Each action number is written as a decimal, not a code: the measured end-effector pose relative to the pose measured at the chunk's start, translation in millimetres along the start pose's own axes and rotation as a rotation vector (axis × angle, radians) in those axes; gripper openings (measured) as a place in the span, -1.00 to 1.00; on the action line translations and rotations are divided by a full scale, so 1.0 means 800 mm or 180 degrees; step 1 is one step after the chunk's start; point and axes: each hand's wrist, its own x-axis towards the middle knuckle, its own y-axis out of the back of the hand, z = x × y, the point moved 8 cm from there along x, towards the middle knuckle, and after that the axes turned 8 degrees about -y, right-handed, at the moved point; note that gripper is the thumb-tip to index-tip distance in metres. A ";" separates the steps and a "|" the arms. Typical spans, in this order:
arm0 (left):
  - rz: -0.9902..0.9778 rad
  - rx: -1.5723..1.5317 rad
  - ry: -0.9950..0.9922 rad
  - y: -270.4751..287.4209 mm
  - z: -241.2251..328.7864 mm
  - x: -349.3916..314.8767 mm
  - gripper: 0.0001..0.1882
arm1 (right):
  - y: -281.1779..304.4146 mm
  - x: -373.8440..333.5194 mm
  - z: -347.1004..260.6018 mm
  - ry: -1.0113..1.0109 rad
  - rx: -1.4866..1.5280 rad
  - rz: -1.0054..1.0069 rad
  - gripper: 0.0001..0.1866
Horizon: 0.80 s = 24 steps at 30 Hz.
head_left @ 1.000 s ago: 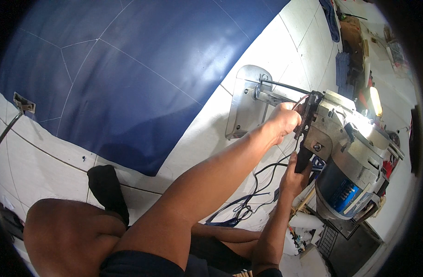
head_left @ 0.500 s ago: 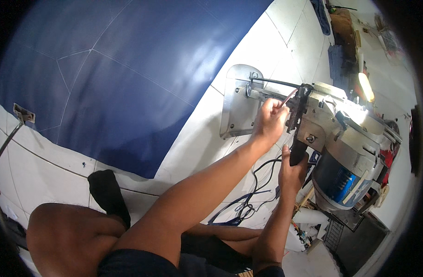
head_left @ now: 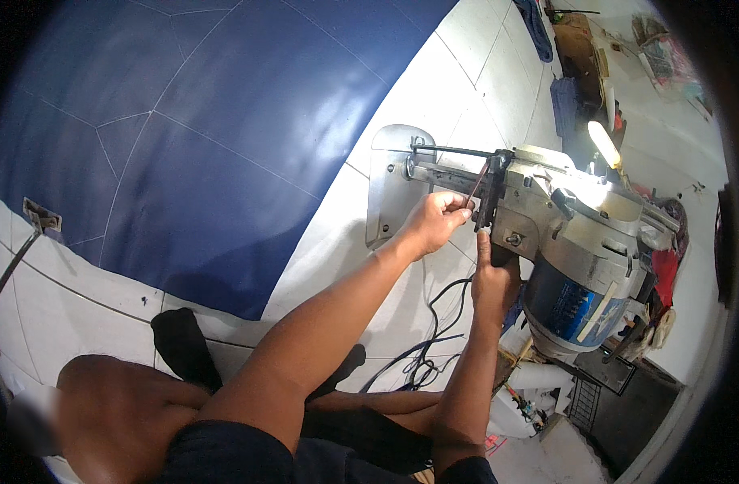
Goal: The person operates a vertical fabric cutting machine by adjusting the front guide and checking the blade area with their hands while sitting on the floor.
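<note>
A straight-knife cloth cutting machine lies tilted on its side at the right, its metal base plate facing left. My left hand is by the upright between plate and motor, thumb and fingers pinched on a thin reddish-brown strip that runs up to a black bracket. Just below, my right hand is wrapped round the machine's black handle, with the thumb pointing up at the bracket. A thin black rod reaches from the bracket to the base plate.
Dark blue sheet material with pale lines covers the white tiled floor at the left. Black cables lie loose below my hands. A lit lamp shines beyond the machine. Clutter and a wire rack stand at the lower right.
The whole view has shifted, so the machine appears farther left. My left hand has moved slightly down along the strip and away from the bracket. My right hand still grips the handle.
</note>
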 end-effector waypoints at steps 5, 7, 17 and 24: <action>-0.0232 -0.0395 0.0432 -0.013 -0.015 -0.003 -0.75 | 0.006 0.001 0.006 0.0444 0.0000 0.0476 -0.21; -0.0151 -0.0417 0.0362 -0.012 -0.011 -0.002 -0.76 | 0.014 -0.007 -0.006 0.0521 -0.0334 0.0671 -0.23; -0.0160 -0.0396 0.0339 -0.024 -0.026 -0.004 -0.79 | 0.009 0.001 -0.013 0.0117 -0.0151 0.0302 -0.34; 0.0129 -0.1394 0.0597 -0.035 -0.044 -0.015 -0.80 | 0.009 0.004 -0.019 0.0143 -0.0144 0.0196 -0.36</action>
